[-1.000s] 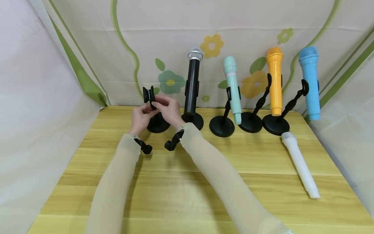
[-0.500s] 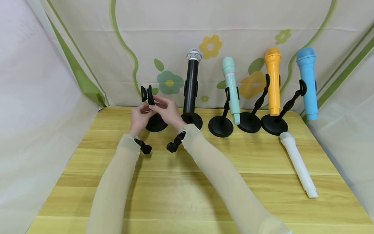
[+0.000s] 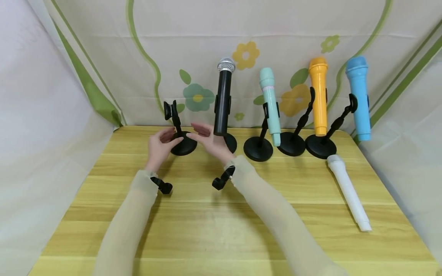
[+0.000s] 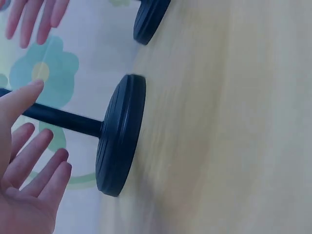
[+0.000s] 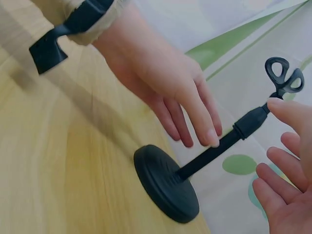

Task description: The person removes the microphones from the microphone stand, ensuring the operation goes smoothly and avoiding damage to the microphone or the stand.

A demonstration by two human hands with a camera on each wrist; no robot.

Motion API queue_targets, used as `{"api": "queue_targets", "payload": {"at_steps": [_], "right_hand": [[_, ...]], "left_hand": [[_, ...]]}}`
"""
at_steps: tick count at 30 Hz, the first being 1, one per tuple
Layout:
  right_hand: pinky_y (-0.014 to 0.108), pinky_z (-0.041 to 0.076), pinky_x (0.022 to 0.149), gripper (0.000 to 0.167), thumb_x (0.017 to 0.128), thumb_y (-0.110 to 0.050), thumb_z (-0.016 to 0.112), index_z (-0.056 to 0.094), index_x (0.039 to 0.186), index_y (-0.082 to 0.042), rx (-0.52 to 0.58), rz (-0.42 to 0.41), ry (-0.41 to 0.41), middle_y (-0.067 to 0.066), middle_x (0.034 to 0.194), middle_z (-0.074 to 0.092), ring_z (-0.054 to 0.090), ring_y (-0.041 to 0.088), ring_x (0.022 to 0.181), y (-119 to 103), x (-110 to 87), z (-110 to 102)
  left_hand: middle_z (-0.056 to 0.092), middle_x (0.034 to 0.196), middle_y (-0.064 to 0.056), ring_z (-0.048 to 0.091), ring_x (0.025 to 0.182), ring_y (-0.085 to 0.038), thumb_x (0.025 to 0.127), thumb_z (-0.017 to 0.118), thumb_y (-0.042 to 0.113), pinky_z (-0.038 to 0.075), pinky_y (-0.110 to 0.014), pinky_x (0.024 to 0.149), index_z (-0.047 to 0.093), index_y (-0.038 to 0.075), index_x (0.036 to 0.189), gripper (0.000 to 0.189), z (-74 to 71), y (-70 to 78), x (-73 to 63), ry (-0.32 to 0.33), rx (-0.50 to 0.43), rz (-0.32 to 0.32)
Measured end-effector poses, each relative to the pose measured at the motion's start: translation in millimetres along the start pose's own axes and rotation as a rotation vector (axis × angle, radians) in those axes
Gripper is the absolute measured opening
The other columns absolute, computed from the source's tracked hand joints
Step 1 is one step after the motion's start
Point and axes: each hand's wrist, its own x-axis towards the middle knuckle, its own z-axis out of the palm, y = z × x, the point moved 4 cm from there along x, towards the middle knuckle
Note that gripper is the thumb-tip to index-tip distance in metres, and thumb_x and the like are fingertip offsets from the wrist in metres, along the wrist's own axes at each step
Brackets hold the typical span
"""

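An empty black desktop microphone stand [image 3: 184, 147] stands upright at the back left of the table, its clip [image 3: 170, 110] at the top. My left hand [image 3: 159, 148] is at the left of its pole, thumb and fingers spread. To the right of the pole my right hand [image 3: 211, 141] is held with straight fingers and nothing in it. The right wrist view shows the stand's round base [image 5: 166, 184] and, on either side of its pole, my left hand [image 5: 161, 85] and my right hand [image 5: 291, 183]. A black microphone [image 3: 223, 101] in its own stand overlaps my right hand.
Further right, mint [image 3: 271, 109], orange [image 3: 319, 99] and blue [image 3: 359, 97] microphones sit in black stands. A white microphone [image 3: 349, 193] lies on the wooden table [image 3: 207, 230] at the right. A flowered curtain [image 3: 193, 46] hangs behind.
Both hands were together at the stand's upper part, under the clip. They have since let go and moved apart, the left down and leftward, the right rightward.
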Motion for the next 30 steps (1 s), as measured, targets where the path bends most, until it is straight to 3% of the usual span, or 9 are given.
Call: {"api": "queue_targets", "payload": {"at_steps": [7, 12, 16, 23, 30], "right_hand": [[0.030, 0.049, 0.102, 0.049, 0.091, -0.032, 0.081, 0.067, 0.135, -0.014, -0.013, 0.018, 0.030, 0.004, 0.135, 0.065, 0.059, 0.019, 0.125, 6.4, -18.2, -22.1], [0.030, 0.051, 0.100, 0.047, 0.091, -0.031, 0.081, 0.068, 0.133, -0.014, 0.010, 0.029, 0.040, 0.003, 0.134, 0.065, 0.062, 0.019, 0.122, 15.2, -32.0, -39.0], [0.033, 0.051, 0.100, 0.045, 0.092, -0.028, 0.080, 0.069, 0.132, -0.012, 0.007, 0.009, 0.032, 0.005, 0.133, 0.066, 0.063, 0.026, 0.122, 18.3, -43.3, -54.2], [0.034, 0.051, 0.100, 0.049, 0.090, -0.033, 0.081, 0.068, 0.133, -0.011, -0.036, 0.019, 0.037, 0.011, 0.133, 0.065, 0.062, 0.029, 0.122, 25.9, -59.4, -83.3], [0.033, 0.051, 0.100, 0.052, 0.089, -0.030, 0.083, 0.068, 0.134, -0.009, -0.024, -0.018, 0.097, 0.010, 0.132, 0.066, 0.062, 0.025, 0.122, 25.5, -69.4, -103.4]], "left_hand": [[0.064, 0.132, -0.015, 0.060, 0.123, -0.031, 0.089, 0.083, 0.022, 0.047, -0.043, 0.105, 0.064, 0.002, 0.134, 0.053, 1.5, 12.4, -21.9, 0.009, -0.029, 0.012], [0.063, 0.132, -0.021, 0.058, 0.123, -0.038, 0.089, 0.082, 0.012, 0.045, -0.051, 0.106, 0.062, -0.004, 0.134, 0.051, 9.7, 42.6, -44.8, -0.012, -0.045, 0.039], [0.065, 0.129, -0.021, 0.060, 0.120, -0.039, 0.089, 0.081, 0.008, 0.046, -0.053, 0.104, 0.065, -0.003, 0.131, 0.046, 18.6, 61.9, -58.3, -0.056, -0.055, 0.083], [0.063, 0.131, -0.024, 0.058, 0.121, -0.043, 0.090, 0.079, 0.003, 0.044, -0.057, 0.105, 0.063, -0.005, 0.132, 0.046, 37.9, 64.7, -68.9, -0.179, -0.145, 0.091], [0.061, 0.133, -0.025, 0.057, 0.123, -0.043, 0.090, 0.079, 0.003, 0.042, -0.057, 0.107, 0.062, -0.005, 0.132, 0.046, 56.3, 65.4, -69.7, -0.218, -0.150, 0.082]]}}
